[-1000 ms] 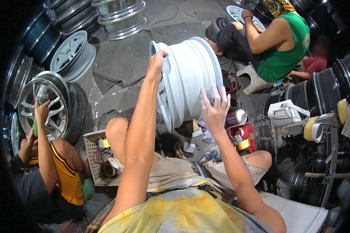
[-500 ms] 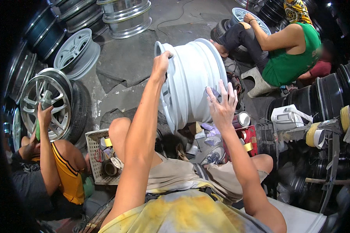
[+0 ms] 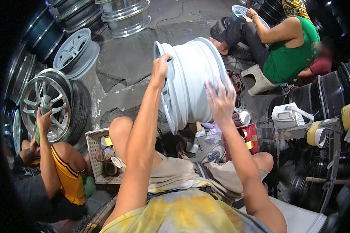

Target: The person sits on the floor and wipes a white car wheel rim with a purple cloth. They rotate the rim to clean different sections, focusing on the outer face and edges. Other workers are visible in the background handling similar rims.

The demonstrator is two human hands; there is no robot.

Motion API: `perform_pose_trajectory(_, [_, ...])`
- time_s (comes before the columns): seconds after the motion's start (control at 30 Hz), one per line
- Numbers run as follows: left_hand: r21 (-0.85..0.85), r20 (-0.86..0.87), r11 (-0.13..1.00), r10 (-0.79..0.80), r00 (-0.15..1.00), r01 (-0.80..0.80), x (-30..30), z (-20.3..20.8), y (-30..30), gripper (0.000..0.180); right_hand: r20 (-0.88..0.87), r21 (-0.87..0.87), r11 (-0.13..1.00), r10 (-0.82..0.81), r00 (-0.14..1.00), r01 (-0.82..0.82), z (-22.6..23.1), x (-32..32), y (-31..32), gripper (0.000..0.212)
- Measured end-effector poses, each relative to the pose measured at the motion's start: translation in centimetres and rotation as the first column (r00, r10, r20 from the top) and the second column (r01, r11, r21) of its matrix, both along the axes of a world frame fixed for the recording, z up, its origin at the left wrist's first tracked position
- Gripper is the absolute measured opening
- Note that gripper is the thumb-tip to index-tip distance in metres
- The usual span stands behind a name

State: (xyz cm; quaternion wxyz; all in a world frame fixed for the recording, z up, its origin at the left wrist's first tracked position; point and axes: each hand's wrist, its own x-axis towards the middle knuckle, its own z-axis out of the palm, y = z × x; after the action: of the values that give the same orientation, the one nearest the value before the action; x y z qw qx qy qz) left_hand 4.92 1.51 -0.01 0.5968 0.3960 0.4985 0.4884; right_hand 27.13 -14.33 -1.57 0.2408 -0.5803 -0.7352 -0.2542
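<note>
A pale blue-white wheel rim stands tilted in front of me, its ribbed barrel facing right. My left hand is closed around the upper edge of its left flange, thumb on top. At the barrel's right side is my right hand, dusted white and smeared by motion. A small purple-grey pad, probably sandpaper, shows beneath its fingers against the rim. Purple scraps lie on the floor below, beside a red-brown can.
Left of my knee stands a plastic basket of odds and ends. A person at left works on a tyred alloy wheel. Another person in green sits at upper right. Stacked rims line the back; a red box is at right.
My right hand has shifted slightly along the barrel, and its fingers are now blurred. The left hand keeps its hold, and the rim has hardly moved.
</note>
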Motion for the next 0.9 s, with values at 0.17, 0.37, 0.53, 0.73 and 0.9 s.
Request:
perform_pose_trajectory(0.17, [0.015,-0.036,1.0,0.006,0.999,-0.005,0.6,-0.8,0.1,0.04,0.111,-0.064,0.996,0.075,0.991,-0.068,5.2,-0.5,11.8,0.028])
perform_pose_trajectory(0.37, [-0.019,0.012,0.997,0.079,0.997,-0.079,0.4,-0.5,2.9,0.046,0.0,0.037,0.994,0.107,0.994,-0.107,-1.5,0.3,0.5,0.035])
perform_pose_trajectory(0.53, [-0.029,-0.023,0.998,0.058,0.998,-0.058,0.2,-0.6,0.5,0.046,-0.023,-0.027,0.999,0.041,0.999,-0.041,3.6,-1.5,9.2,0.029])
perform_pose_trajectory(0.73, [0.043,-0.103,0.996,0.08,0.992,-0.075,-0.5,-0.5,1.7,0.038,-0.076,-0.053,0.997,0.048,0.996,-0.052,2.2,-1.5,9.2,0.027])
perform_pose_trajectory(0.9, [-0.008,-0.061,0.997,0.07,0.996,-0.071,-0.3,-0.5,0.9,0.042,-0.06,-0.013,0.998,0.059,0.996,-0.06,2.9,-1.1,6.2,0.029])
